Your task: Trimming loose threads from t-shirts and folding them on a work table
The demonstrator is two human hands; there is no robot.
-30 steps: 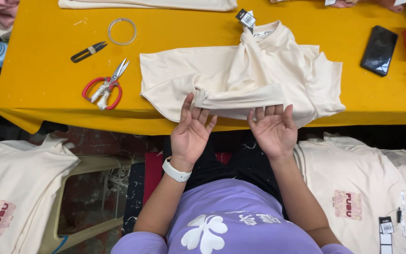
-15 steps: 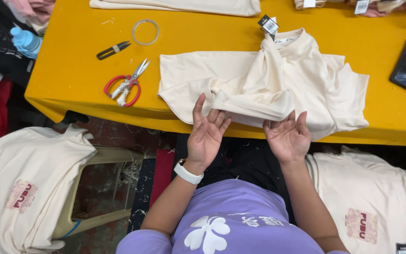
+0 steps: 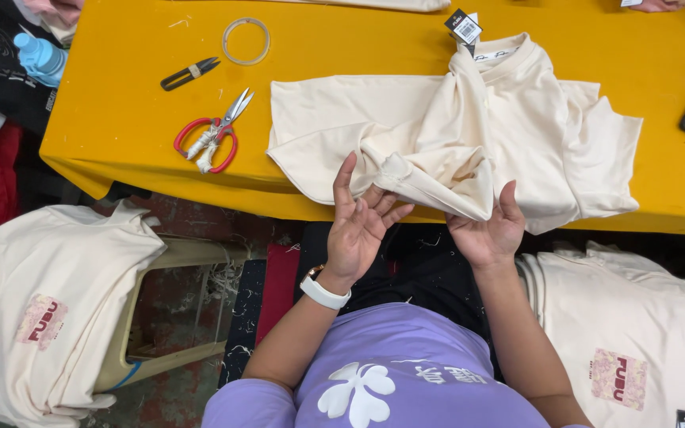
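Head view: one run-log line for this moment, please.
left hand: touching cream shirt hem | right hand: gripping hem fold | surface: yellow table | nearby: red scissors

A single head-worn camera looks almost straight down from above the person, close over the near edge of the yellow table (image 3: pixel 120 119). The table fills the frame from 9 through 12 to 3 o'clock; the person's lap and the floor lie toward 6 o'clock. No second view overlaps it.
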